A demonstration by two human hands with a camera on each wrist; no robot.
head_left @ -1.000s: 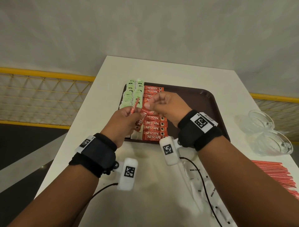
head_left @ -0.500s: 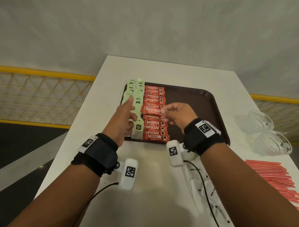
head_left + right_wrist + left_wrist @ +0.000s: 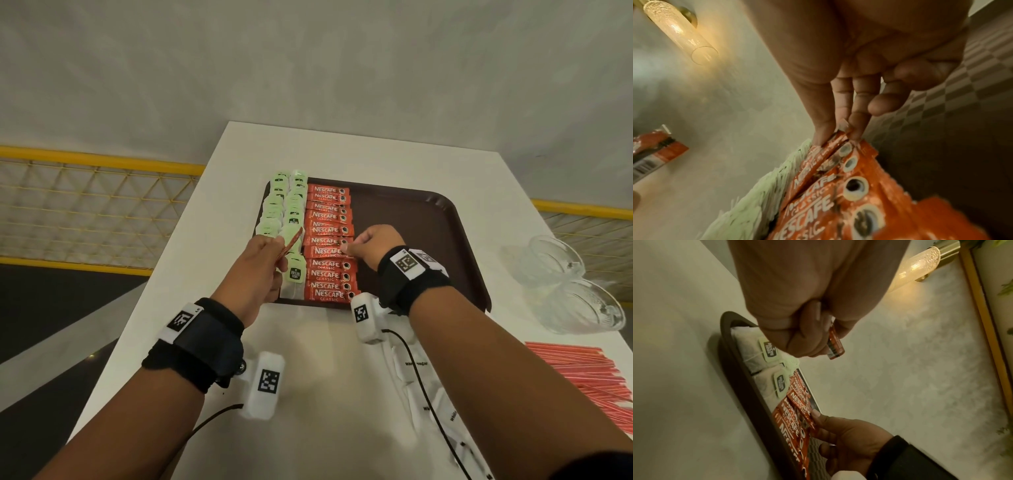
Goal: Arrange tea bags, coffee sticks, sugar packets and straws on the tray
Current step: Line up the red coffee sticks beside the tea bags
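A brown tray holds two columns of green tea bags and a column of red coffee sticks. My left hand hovers over the tea bags near the tray's front left and grips a few spare coffee sticks, which also show in the left wrist view. My right hand pinches the right end of one coffee stick lying in the column, thumb and fingertips closed on its edge. The right half of the tray is bare.
White sugar packets lie on the white table under my right forearm. Red straws are spread at the right edge, with glass bowls behind them. A yellow railing runs beyond the table's left edge.
My right hand took a stick from the left hand above the tray, brought it down into the column and now pinches its end. My left hand drew back slightly, still holding sticks.
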